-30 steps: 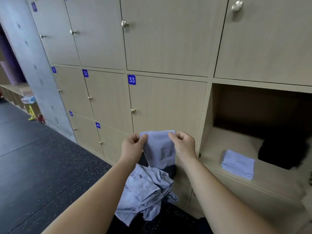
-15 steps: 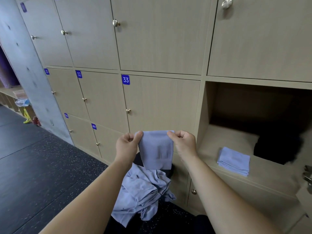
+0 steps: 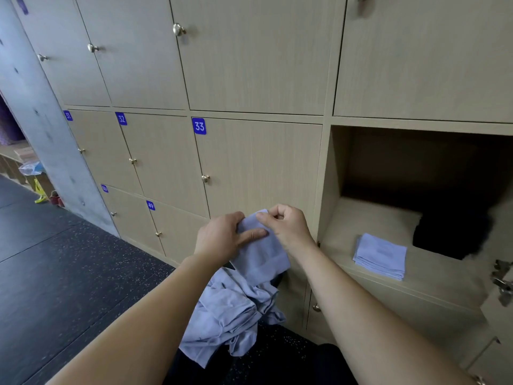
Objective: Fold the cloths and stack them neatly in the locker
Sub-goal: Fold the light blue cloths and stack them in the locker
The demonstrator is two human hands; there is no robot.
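Your two hands meet just below the middle of the view, toward 6 o'clock, with the pale blue cloth [image 3: 261, 254] hanging between them in front of the closed locker doors. Your left hand [image 3: 222, 237] grasps the cloth's left edge, with one finger [image 3: 254, 234] stretched straight across its near face. Your right hand [image 3: 288, 226] pinches the top edge with curled fingers, at 3 o'clock of the left hand and close to it. The cloth hangs as a narrow strip, and its lower end reaches the pile of loose cloths [image 3: 230, 309], which sits crumpled lower at 6 o'clock, between your forearms.

The open locker [image 3: 327, 190] is at 3 to 4 o'clock. On its floor, near the front lip at 4 o'clock, lies a folded stack [image 3: 380, 255] of the same blue cloths, square and flat. A black item [image 3: 449, 232] sits just beside it, further right and deeper in; you cannot tell what it is. The door labelled 33 [image 3: 199, 126] is at 11 o'clock. The dark speckled floor [image 3: 69, 273] fills 8 o'clock.
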